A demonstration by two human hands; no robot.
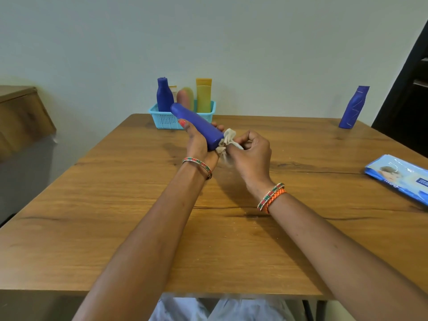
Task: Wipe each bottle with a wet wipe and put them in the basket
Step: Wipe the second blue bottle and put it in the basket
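Above the wooden table [115, 205], the left hand [196, 142] grips a blue bottle [196, 126] tilted on its side, fingers curled round it. The right hand [252, 151] pinches a crumpled wet wipe [227, 141] against the bottle's base. Behind stands the turquoise basket [166, 120] — holding a blue bottle, a pink one and a yellow tube. Another blue bottle [353, 107] stands far right, near the wipes pack [398, 174].

Matt plastic blue bottle [196, 126], crumpled cloth-like wipe [228, 141], perforated plastic basket [166, 120], smooth wood-grain table [115, 205].
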